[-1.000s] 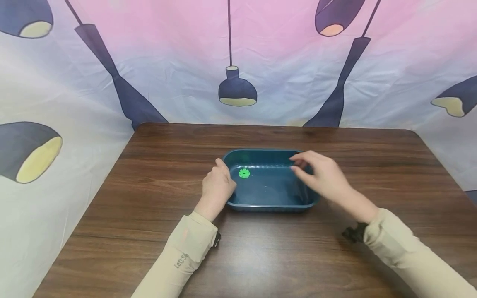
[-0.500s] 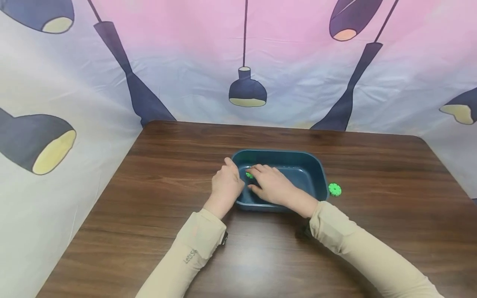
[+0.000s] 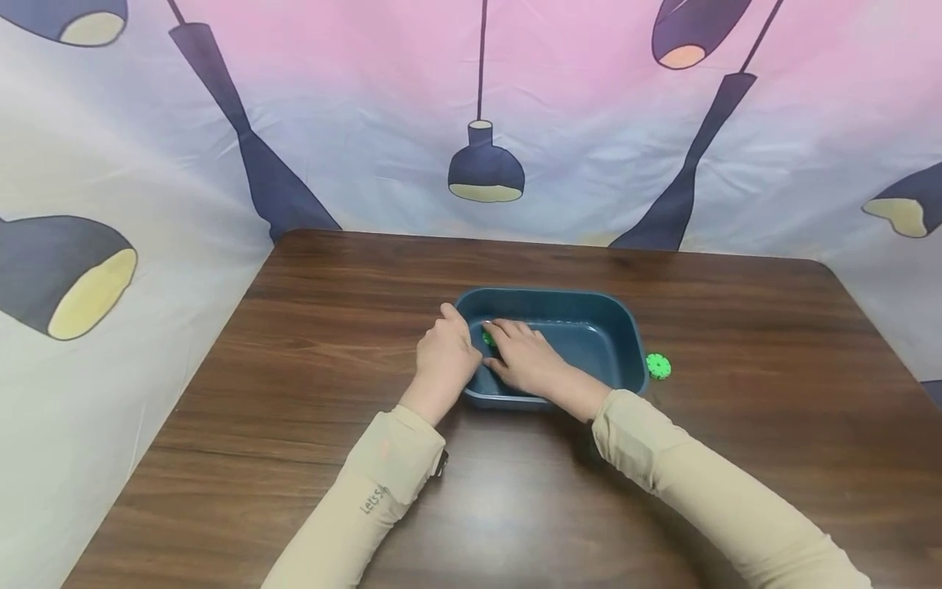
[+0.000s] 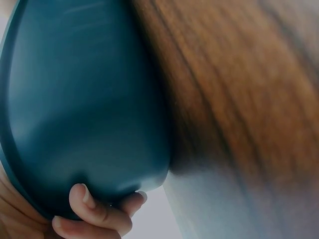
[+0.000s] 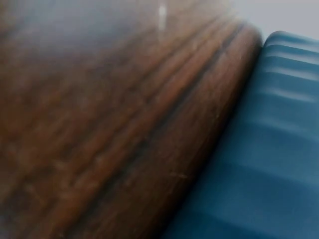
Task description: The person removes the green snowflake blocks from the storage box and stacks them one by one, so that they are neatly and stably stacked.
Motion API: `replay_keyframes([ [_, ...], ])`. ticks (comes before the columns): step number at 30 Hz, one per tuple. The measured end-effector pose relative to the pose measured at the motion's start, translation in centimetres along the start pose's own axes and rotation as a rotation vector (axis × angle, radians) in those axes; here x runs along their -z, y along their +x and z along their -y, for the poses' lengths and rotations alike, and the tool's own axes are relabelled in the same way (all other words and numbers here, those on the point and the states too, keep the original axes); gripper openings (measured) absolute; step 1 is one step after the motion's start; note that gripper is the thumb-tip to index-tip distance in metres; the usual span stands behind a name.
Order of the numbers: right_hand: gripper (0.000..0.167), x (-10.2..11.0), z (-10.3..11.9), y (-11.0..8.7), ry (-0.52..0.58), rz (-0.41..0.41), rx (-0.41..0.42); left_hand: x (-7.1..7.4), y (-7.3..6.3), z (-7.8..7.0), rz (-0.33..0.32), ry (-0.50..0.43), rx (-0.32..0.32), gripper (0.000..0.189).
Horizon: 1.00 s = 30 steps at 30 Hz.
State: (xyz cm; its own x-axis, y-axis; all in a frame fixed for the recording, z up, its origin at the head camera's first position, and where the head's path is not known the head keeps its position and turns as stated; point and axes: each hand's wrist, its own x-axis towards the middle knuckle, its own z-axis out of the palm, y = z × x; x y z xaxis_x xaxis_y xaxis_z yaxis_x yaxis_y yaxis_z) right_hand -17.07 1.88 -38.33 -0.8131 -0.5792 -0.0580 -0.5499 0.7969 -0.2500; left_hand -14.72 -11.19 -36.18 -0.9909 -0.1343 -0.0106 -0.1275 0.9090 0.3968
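Note:
A dark blue-green plastic tray [image 3: 589,307] with rounded corners sits on the table, its outer wall filling much of both wrist views. My left hand [image 3: 445,360] grips its left rim; the left wrist view has curled fingers [image 4: 99,211] against the tray's outside. Inside the tray, my right hand [image 3: 526,356] reaches to the left end. Its fingers lie over a bright green notched disc [image 3: 488,337], mostly hidden beneath them, with the thumb apart from it. The right wrist view shows none of that hand. A second green disc [image 3: 658,366] lies on the table just right of the tray.
The brown wood-grain table [image 3: 331,327] extends around the tray on all sides. Behind it and at the sides hangs a pink and pale-blue cloth [image 3: 368,123] printed with lamps.
My right hand has moved left from above the tray's right end down to the disc at the left end. The second disc has come into view on the right. My left hand keeps its grip.

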Motion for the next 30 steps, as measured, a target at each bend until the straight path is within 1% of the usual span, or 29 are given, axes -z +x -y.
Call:
replay_keyframes([
  [4,0.050,0.05,-0.04,0.31,-0.039,-0.061,0.030,0.06,0.17,0.04,0.015,0.007,0.021,0.046],
  [6,0.046,0.06,-0.10,0.32,-0.038,-0.071,0.026,0.01,0.19,0.02,0.018,0.010,0.023,0.045],
  [11,0.039,0.13,-0.23,0.51,0.013,-0.059,-0.019,-0.05,0.24,-0.13,0.019,0.006,0.023,0.044],
  [16,0.037,0.32,-0.37,0.68,0.090,-0.028,-0.041,0.02,0.30,-0.28,0.028,0.014,0.029,0.049],
  [19,0.036,0.55,-0.49,0.74,0.127,-0.016,-0.062,0.04,0.34,-0.34,0.033,0.005,0.031,0.048],
  [24,0.035,0.76,-0.63,0.67,0.131,-0.018,-0.076,0.00,0.35,-0.42,0.034,0.003,0.033,0.045],
  [27,0.035,0.75,-0.57,0.59,0.140,-0.021,-0.072,0.03,0.30,-0.38,0.036,0.000,0.038,0.042],
  [30,0.034,0.65,-0.47,0.47,0.141,-0.044,-0.050,0.07,0.21,-0.31,0.032,-0.001,0.038,0.042],
])
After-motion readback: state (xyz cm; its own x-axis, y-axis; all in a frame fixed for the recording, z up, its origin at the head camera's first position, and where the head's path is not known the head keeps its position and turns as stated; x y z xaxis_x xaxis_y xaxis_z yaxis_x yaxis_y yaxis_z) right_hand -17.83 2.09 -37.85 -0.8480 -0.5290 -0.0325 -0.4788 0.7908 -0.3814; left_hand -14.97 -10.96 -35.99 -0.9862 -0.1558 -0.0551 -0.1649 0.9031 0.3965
